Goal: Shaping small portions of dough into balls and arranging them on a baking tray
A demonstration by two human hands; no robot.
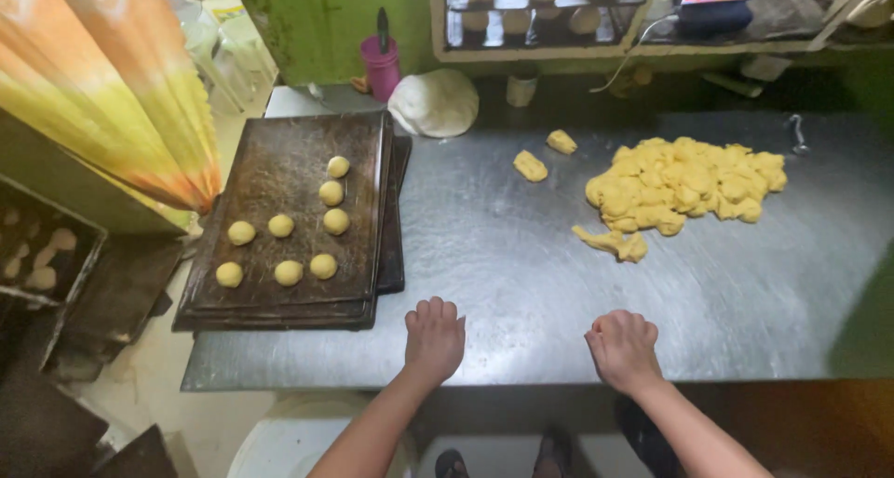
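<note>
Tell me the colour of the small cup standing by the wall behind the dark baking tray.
The small plastic cup is magenta-pink, seen in the head view.

Both bare forearms entered from the bottom edge of the head view and angled upward and inward. Left hand [434,336] lay palm down, fingers curled under, knuckles uppermost, wrist straight. Right hand [622,346] was likewise palm down and cupped into a loose fist, knuckles raised, wrist slightly bent inward. The two hands sat level with each other, well apart, neither touching the other. Whether anything lay beneath either palm could not be seen. Both feet showed below, between the forearms.
</note>
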